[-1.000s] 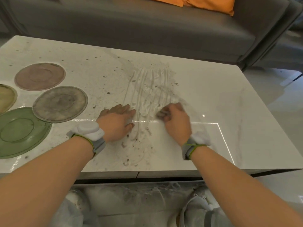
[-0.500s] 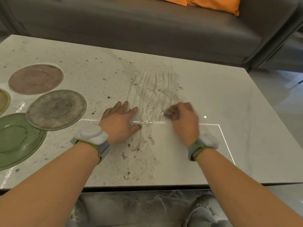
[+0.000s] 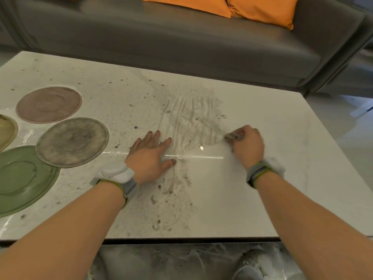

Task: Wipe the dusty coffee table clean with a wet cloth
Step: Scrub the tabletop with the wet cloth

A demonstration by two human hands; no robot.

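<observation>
At the left edge of the frame I have four plates: a green one (image 3: 22,178) lower left, a yellow one (image 3: 6,131) cut off by the edge, a pink one (image 3: 48,104) above, and a grey one (image 3: 72,141) overlapping the green. All sit on the dusty half of the table (image 3: 282,199), so I judge that side cannot be wiped without lifting or shifting them.

Centre frame, my left hand (image 3: 150,156) lies flat with fingers spread and released, palm down on the tabletop, bracing. Just right of it runs the smeared band of dust (image 3: 189,120), streaked from upper centre down toward the near edge.

Right of centre, my right hand (image 3: 247,144) is clenched round a small grey cloth (image 3: 232,136), pressed to the surface at the right border of the streaks. To do this well, I would open the cloth flatter, overlap strokes, and pull the dirt toward one edge, not back over the clean part.

The right side of the frame is glossy and bare, with open room. The near edge is close under my forearms; the sofa (image 3: 181,47) stands just beyond the far edge.
</observation>
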